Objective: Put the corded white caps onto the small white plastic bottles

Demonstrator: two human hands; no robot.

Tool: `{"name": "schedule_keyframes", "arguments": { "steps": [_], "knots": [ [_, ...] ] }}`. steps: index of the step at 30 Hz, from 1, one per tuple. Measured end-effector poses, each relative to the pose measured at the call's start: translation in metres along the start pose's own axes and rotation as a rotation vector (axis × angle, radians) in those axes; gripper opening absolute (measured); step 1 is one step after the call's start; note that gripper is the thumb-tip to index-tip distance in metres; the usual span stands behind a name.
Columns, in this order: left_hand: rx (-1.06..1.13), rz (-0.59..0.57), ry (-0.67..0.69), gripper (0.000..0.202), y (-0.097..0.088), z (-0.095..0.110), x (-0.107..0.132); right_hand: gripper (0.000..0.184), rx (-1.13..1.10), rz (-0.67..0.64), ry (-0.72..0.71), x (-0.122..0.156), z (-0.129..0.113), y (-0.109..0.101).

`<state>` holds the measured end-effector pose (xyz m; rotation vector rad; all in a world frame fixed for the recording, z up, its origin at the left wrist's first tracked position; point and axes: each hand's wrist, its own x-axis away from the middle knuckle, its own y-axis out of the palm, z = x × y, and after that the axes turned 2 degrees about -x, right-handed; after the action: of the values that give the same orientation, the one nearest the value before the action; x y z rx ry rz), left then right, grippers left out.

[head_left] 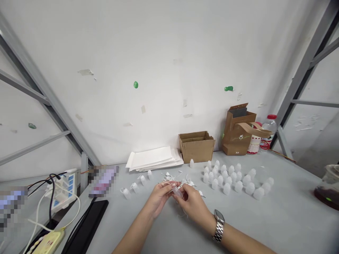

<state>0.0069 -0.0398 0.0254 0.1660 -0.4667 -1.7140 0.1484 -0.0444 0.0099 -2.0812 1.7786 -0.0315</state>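
Between my two hands, over the middle of the table, is a small translucent plastic cup-like piece (pixel 177 192). My left hand (pixel 161 197) is closed, its thumb and fingers pinching the piece from the left. From the right, my right hand (pixel 192 203) is closed on the same piece, with a metal watch on that wrist. Just beyond the fingertips lies a loose heap of white cords (pixel 187 181) with small white ends, partly hidden by my hands. On the left, several similar pieces with cord loops (pixel 134 187) stand in a slanting row.
Many frosted domed pieces (pixel 229 180) stand in rows to the right. Along the wall are white padded envelopes (pixel 150 157), a cardboard box (pixel 198 151), a brown paper bag (pixel 237 137) and a red-capped bottle (pixel 269 127). A power strip (pixel 69 187) and black object (pixel 88 225) lie left.
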Motion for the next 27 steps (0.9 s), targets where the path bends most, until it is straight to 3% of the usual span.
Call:
{"name": "schedule_keyframes", "arguments": {
  "steps": [3, 9, 12, 14, 17, 22, 27],
  "knots": [
    [0.038, -0.034, 0.006, 0.018, -0.0004, -0.0028, -0.0004, 0.019, -0.044, -0.024, 0.017, -0.001, 0.0007, 0.0003],
    [0.162, -0.109, -0.055, 0.016, -0.0044, -0.0018, -0.0013, 0.034, -0.758, -0.389, 0.292, -0.0082, -0.0015, -0.0018],
    [0.215, -0.126, -0.064, 0.018, -0.0056, -0.0017, -0.0005, 0.031, -1.042, -0.481, 0.369, -0.0076, -0.0026, -0.0013],
    [0.223, -0.154, -0.068, 0.023, -0.005, -0.0022, 0.0003, 0.03, -1.104, -0.494, 0.363, -0.0069, -0.0031, -0.0004],
    [0.201, -0.168, -0.053, 0.026, -0.0029, -0.0025, 0.001, 0.034, -0.987, -0.442, 0.288, -0.0069, -0.0035, 0.0004],
    [0.104, -0.173, -0.007, 0.027, 0.001, 0.0001, 0.0019, 0.037, -0.552, -0.211, 0.147, -0.0065, -0.0049, 0.0012],
    [0.049, -0.069, 0.05, 0.026, 0.003, 0.0006, 0.0018, 0.033, -0.389, -0.133, 0.095, -0.0018, -0.0082, 0.0019]
  ]
}}
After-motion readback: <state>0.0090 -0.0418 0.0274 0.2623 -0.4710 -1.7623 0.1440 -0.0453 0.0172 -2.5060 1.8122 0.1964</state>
